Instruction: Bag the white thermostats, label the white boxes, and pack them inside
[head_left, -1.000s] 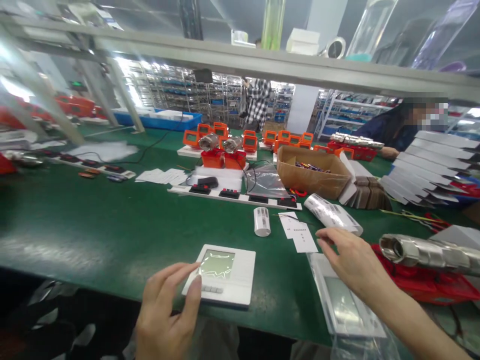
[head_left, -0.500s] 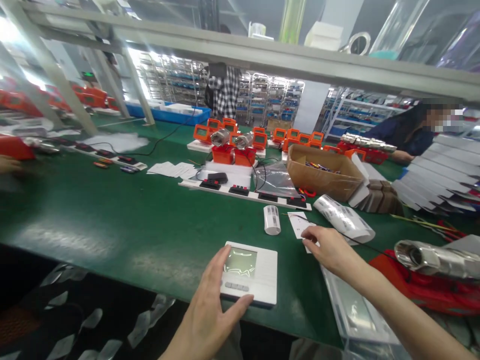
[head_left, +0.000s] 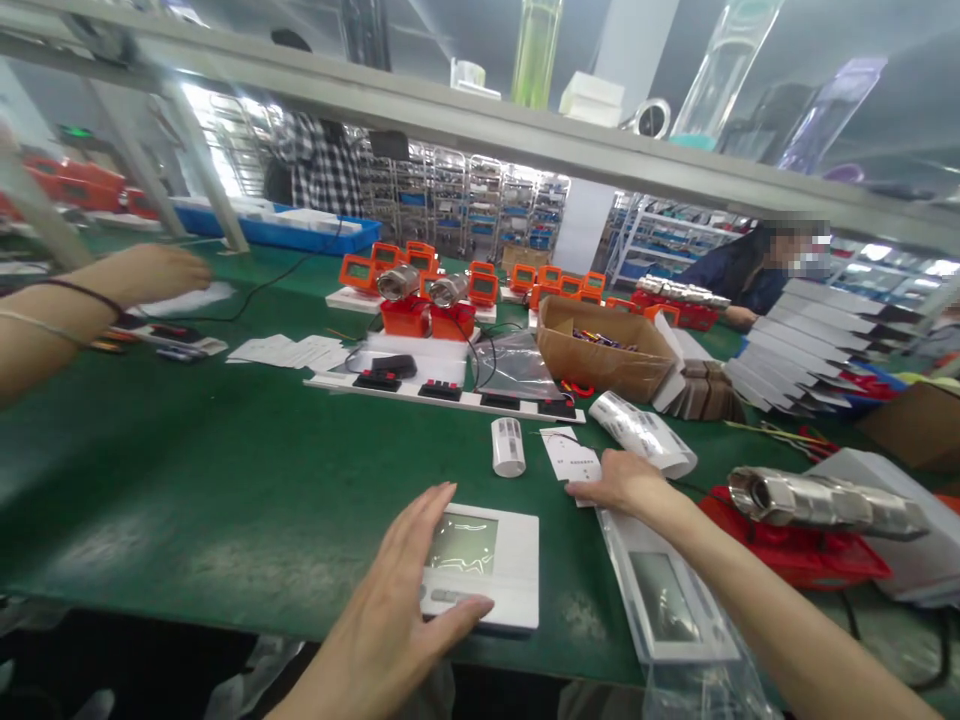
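Observation:
My left hand (head_left: 409,575) is at the left side of a white thermostat-like panel (head_left: 516,570) with a grey display. Its fingers lie along the left edge, and the thumb rests over the lower face, partly hiding the buttons. The panel lies on the green table near the front edge. To the right, my right hand (head_left: 626,485) has closed fingers at the lower edge of a small white label sheet (head_left: 568,455); its fingertips are partly hidden. Below my right forearm, a second display panel (head_left: 667,600) lies with clear plastic around it.
A small label roll (head_left: 508,447) and a larger one (head_left: 645,432) are behind the sheet. Metal pipe fittings on a red base (head_left: 795,540) stand right. Further back are a white strip with black modules (head_left: 442,390) and a cardboard box (head_left: 600,350). A co-worker's arm (head_left: 112,290) reaches in from the left.
The view has swung right, so things sit further left. The co-worker's arm now extends over the table at left. My right hand stays at the label sheet with its fingertips shifted; my left stays on the panel.

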